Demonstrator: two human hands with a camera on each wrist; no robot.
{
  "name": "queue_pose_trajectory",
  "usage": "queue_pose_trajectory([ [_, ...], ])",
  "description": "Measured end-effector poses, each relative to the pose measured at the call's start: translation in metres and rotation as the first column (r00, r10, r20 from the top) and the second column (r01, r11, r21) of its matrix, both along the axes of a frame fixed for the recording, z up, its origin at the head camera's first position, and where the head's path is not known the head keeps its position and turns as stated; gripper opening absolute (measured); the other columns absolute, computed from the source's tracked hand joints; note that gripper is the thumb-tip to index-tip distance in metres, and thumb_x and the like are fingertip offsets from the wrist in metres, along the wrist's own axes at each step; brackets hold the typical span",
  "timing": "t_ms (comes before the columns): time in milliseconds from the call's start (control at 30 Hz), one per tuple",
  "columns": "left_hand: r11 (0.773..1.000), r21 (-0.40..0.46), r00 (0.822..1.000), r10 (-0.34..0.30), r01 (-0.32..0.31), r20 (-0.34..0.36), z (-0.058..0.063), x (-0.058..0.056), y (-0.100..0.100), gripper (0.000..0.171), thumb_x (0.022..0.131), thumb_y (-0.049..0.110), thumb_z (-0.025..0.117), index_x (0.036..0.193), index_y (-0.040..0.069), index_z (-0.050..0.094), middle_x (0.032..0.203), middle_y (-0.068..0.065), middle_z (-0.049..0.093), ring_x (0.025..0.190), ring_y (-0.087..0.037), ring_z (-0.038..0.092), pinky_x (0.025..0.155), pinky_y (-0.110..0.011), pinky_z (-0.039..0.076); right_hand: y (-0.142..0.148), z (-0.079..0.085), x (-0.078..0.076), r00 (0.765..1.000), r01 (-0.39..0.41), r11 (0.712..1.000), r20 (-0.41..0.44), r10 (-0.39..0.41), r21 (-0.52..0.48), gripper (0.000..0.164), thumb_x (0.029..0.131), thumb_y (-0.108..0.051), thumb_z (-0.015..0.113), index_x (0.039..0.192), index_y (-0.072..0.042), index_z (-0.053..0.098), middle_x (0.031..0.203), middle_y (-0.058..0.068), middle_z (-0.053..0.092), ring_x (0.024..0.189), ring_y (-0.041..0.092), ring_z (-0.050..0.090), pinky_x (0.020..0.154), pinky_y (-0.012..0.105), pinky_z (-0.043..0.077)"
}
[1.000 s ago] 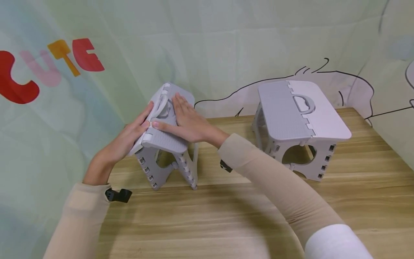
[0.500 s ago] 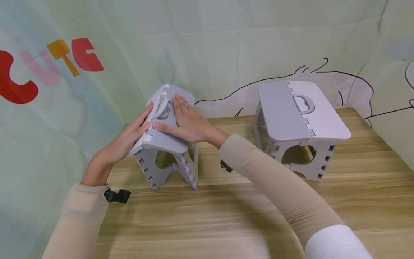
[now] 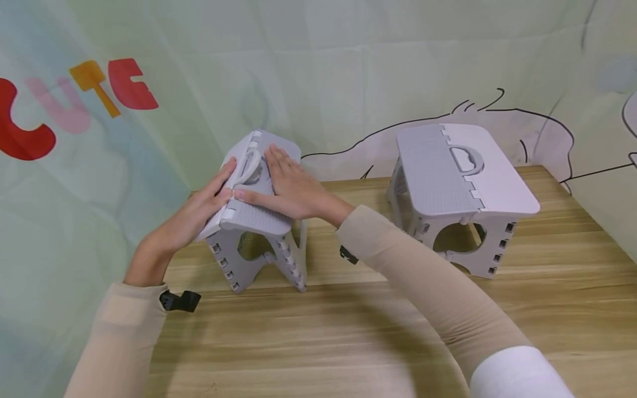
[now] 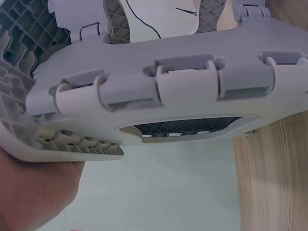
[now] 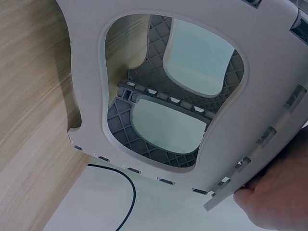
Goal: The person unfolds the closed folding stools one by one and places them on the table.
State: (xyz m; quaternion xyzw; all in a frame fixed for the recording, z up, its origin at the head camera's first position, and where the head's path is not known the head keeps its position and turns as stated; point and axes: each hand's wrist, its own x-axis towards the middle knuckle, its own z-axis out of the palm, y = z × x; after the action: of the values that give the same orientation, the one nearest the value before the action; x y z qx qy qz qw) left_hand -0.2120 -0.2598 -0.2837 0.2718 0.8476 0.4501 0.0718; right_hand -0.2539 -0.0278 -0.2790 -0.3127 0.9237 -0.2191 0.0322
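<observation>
A partly folded plastic step stool [image 3: 256,218] stands on the wooden table at the left, its two top halves peaked like a roof along the hinge. My left hand [image 3: 191,213] lies along the white half, fingers extended. On the grey half my right hand [image 3: 293,190] lies flat, its thumb reaching to the hinge beside the carry handle [image 3: 249,167]. The left wrist view looks at the stool's hinged side [image 4: 192,91], with part of the left hand [image 4: 38,192] at the edge. In the right wrist view the stool's leg panel [image 5: 86,57] shows its large cutout.
A second folding stool [image 3: 465,168] stands fully unfolded at the right, its top level. Behind both hangs a printed cloth [image 3: 338,83] with coloured letters and line drawings. The wooden table [image 3: 298,342] extends in front toward me.
The left stool has spread slightly wider: its front feet are a little farther apart and its peak sits slightly lower. Both hands stay on its top. The right stool has not moved.
</observation>
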Motion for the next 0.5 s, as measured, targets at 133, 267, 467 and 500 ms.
queue_pose_trajectory([
  [133,1.000,-0.008,1.000,0.003,-0.004,-0.012,0.0005,-0.0007,-0.0001,0.059,0.110,0.027,0.033,0.162,0.028,0.005,0.166,0.009,-0.002,0.149,-0.018,0.002,0.114,-0.062,0.011,0.0007,0.0001,-0.0008,1.000,0.003,1.000,-0.007,-0.003,0.013,0.106,0.092,-0.079,0.032,0.158,-0.006,-0.007,0.165,0.008,-0.012,0.149,0.016,-0.013,0.121,0.030,-0.002],
  [267,1.000,-0.019,1.000,0.006,-0.007,-0.028,0.0009,-0.0012,-0.0002,0.060,0.109,0.025,0.035,0.162,0.027,0.007,0.166,0.009,-0.001,0.149,-0.017,0.002,0.115,-0.060,0.011,0.0017,0.0009,-0.0012,1.000,0.005,1.000,-0.018,-0.004,0.023,0.107,0.091,-0.079,0.031,0.158,-0.005,-0.006,0.165,0.009,-0.010,0.150,0.017,-0.012,0.121,0.029,-0.001],
  [467,1.000,-0.027,0.999,-0.009,0.008,-0.048,0.0024,-0.0014,0.0001,0.062,0.108,0.022,0.037,0.162,0.024,0.006,0.167,0.002,-0.003,0.150,-0.022,-0.001,0.116,-0.061,0.007,0.0024,0.0016,-0.0015,0.999,0.007,0.999,-0.035,-0.006,0.037,0.108,0.091,-0.079,0.032,0.158,-0.003,-0.004,0.166,0.010,-0.008,0.150,0.018,-0.010,0.121,0.029,0.000],
  [500,0.999,-0.031,0.999,-0.011,0.010,-0.052,0.0027,-0.0016,0.0002,0.062,0.108,0.022,0.037,0.162,0.023,0.005,0.167,0.001,-0.003,0.150,-0.022,-0.002,0.116,-0.061,0.005,0.0024,0.0017,-0.0016,0.999,0.008,0.999,-0.037,-0.006,0.042,0.108,0.091,-0.079,0.032,0.158,-0.003,-0.004,0.166,0.010,-0.008,0.150,0.018,-0.009,0.121,0.028,0.000],
])
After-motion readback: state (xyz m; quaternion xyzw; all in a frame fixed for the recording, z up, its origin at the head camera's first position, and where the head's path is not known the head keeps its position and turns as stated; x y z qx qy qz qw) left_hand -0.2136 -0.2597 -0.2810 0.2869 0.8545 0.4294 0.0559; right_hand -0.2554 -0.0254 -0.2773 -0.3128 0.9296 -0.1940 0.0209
